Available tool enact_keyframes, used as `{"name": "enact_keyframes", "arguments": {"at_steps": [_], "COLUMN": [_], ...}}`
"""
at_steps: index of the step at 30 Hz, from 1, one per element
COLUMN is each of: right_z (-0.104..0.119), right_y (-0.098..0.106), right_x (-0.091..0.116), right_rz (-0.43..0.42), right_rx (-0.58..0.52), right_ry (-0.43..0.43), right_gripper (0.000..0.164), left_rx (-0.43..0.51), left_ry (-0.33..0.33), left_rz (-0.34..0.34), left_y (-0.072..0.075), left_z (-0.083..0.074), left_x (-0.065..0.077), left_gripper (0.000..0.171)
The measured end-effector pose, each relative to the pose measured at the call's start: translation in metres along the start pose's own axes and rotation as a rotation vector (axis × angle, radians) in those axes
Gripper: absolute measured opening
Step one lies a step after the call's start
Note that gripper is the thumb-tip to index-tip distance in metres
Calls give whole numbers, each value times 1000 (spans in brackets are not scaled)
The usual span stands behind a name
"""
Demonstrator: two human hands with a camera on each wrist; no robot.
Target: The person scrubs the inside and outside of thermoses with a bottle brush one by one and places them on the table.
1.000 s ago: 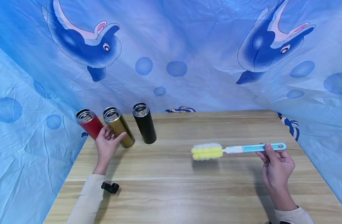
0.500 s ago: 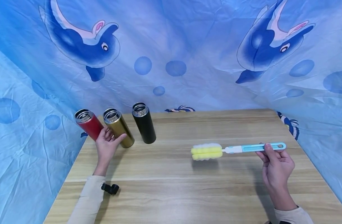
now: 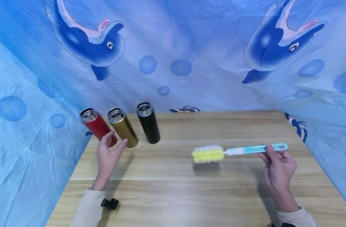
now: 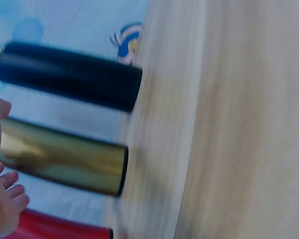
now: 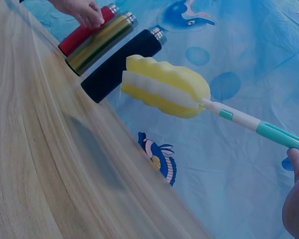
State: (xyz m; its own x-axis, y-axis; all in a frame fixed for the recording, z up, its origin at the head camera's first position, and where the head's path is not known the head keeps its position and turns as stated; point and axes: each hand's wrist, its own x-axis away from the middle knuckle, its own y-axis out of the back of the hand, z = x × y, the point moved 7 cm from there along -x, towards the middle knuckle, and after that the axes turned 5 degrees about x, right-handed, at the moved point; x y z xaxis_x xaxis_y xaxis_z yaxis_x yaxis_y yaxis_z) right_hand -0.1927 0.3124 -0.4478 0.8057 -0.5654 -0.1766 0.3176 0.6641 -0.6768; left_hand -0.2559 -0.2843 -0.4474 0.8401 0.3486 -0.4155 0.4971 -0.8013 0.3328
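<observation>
Three lidless bottles stand upright at the table's back left: a red bottle [image 3: 98, 124], a gold bottle [image 3: 124, 127] and a black bottle [image 3: 149, 124]. My left hand [image 3: 107, 157] is just in front of the red and gold ones, thumb and fingers spread apart with nothing between them. Its fingertips overlap the red bottle's lower part in the head view. On the right, my right hand [image 3: 280, 168] pinches the turquoise handle of a bottle brush [image 3: 208, 154]. The brush lies level above the table, its yellow and white sponge head pointing left, a shadow beneath it.
The wooden table [image 3: 173, 195] has a blue dolphin-print curtain [image 3: 207, 41] behind it and at both sides. A black wrist mount [image 3: 110, 204] sits on the left sleeve.
My left hand has let go of the gold bottle and drawn back slightly toward me. The right hand still holds the brush in about the same place. The head view has shifted a little.
</observation>
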Motion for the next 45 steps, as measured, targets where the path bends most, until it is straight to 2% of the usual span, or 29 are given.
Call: {"name": "enact_keyframes", "arguments": {"at_steps": [4,9,14,17,21,24,30,38,45], "right_z": [1,2,4,4,4,4,4,0,-2], "right_y": [-1,-2,-2,-1,1,3,3,3,4], "right_x": [0,1,1,1,1,2,4,3,4], "right_rz": [-5,2,15,12,-11,-28,-30,-21,-27], "right_rx": [-4,-1,0,-8,-22,-21,-2,-30,-29], "right_ry": [-12,0,15,13,2,-11,-35,-25,-29], "right_gripper": [14,14,15,13,14,17,16,10,5], "left_rx": [-20,16,77,123,176,212,248,242,236], "left_ry": [-92,-104,-132,-103,-25,18,42,53,74], "left_rz": [-6,81,155,206,287,316,298,218,199], "left_y": [-4,-20,-40,-54,-75,-91,-109,-114,-121], "left_z": [-23,-42,-52,-51,-43,-38,-34,-27,-20], "left_x": [14,20,16,12,7,3,-7,-17,-23], "left_gripper": [68,70,73,79,92,99,98,90,89]}}
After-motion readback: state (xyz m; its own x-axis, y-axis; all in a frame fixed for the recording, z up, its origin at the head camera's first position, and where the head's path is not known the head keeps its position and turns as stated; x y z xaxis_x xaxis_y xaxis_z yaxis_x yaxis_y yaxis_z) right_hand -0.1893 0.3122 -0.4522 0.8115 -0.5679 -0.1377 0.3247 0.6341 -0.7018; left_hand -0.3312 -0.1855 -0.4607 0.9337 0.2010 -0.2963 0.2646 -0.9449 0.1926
